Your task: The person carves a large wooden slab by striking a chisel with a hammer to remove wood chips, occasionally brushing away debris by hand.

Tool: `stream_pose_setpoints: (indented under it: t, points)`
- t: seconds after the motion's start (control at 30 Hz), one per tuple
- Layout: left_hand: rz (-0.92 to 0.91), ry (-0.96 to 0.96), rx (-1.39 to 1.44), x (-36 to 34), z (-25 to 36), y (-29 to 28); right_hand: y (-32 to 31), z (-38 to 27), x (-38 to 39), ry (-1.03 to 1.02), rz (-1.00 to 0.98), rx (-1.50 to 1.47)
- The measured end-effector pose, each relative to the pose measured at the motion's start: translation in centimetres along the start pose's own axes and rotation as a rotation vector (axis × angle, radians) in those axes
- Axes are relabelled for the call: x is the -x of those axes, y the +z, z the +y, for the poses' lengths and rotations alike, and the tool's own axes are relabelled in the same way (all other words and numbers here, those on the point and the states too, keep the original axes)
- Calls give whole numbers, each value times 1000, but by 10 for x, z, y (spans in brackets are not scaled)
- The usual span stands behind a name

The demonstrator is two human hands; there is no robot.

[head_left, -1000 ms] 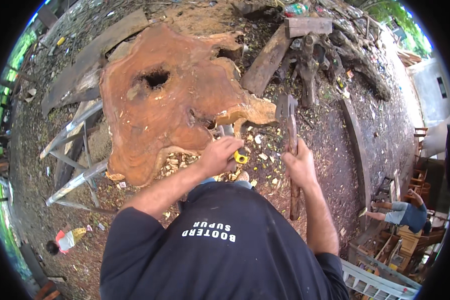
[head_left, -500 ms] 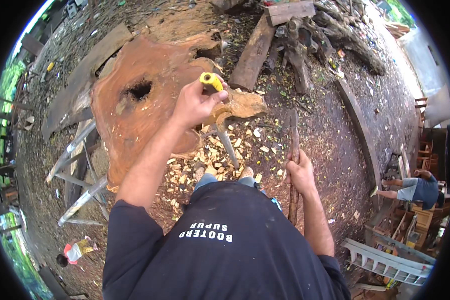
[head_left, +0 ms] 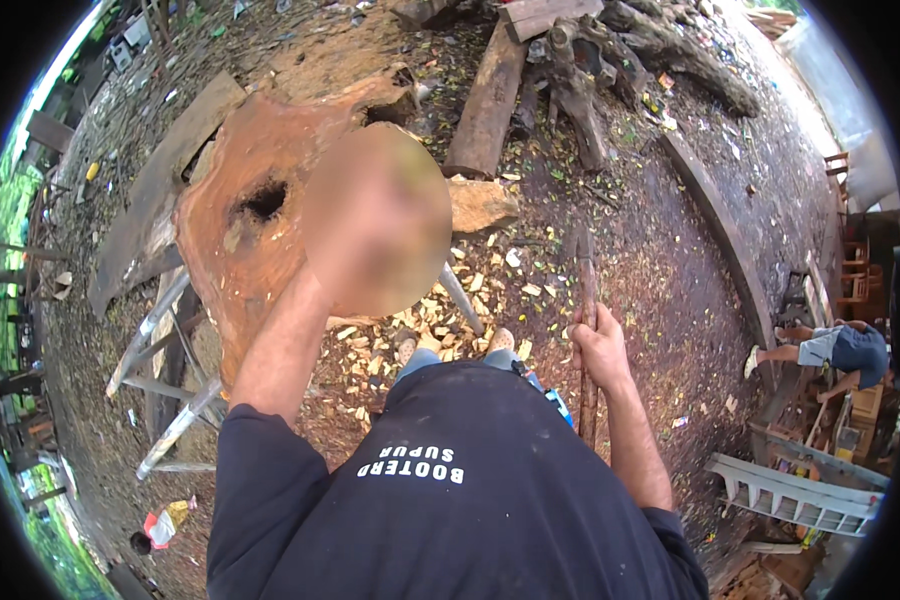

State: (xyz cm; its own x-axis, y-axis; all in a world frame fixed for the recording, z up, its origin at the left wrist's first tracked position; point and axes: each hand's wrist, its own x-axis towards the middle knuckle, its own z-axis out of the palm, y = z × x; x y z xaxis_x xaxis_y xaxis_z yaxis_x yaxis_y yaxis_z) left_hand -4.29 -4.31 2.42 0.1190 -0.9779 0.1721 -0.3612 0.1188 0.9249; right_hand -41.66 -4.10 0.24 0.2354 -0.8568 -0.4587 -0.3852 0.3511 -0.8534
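Note:
My left hand (head_left: 370, 225) is over the right side of a big reddish-brown wood slab (head_left: 260, 250). A round blur covers this hand, so its fingers are hidden; a yellowish tint shows near the top of the blur. My right hand (head_left: 600, 345) is closed round the wooden handle of a long tool with a narrow metal head (head_left: 587, 300), held upright with the head pointing away from me. The slab has a dark hole (head_left: 265, 200) and rests on a metal-legged stand (head_left: 160, 325). Its pale, cut lobe (head_left: 482, 205) sticks out to the right.
Wood chips (head_left: 420, 325) lie thick around my feet. Logs and a root stump (head_left: 575, 95) lie at the far side, and a long plank (head_left: 715, 215) runs down the right. A ladder (head_left: 800, 495) and a person (head_left: 850, 352) are at the right; another person (head_left: 165, 525) is at lower left.
Earlier my left hand showed clearly, gripping a yellow cylindrical thing; now a blur covers it and it sits slightly lower and to the left. My right hand keeps its grip on the handle.

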Motion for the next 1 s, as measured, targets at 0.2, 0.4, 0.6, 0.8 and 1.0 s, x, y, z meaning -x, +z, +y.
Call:
stream_pose_setpoints:
  t: [0.2, 0.4, 0.6, 0.8, 1.0]
  points:
    - [25, 54, -308, 47, 25, 23, 5, -11, 1, -27, -102, 51]
    - [64, 86, -254, 107, 23, 23, 28, -44, -9, -175, -353, 36]
    - [297, -78, -46, 152, 9, 11, 81, -98, -11, -255, -566, -146]
    - [245, -73, -39, 169, 3, -5, 137, 19, -64, 72, -462, 59]
    - [188, -90, 67, 167, -1, -24, 102, 160, -59, 369, -100, 15]
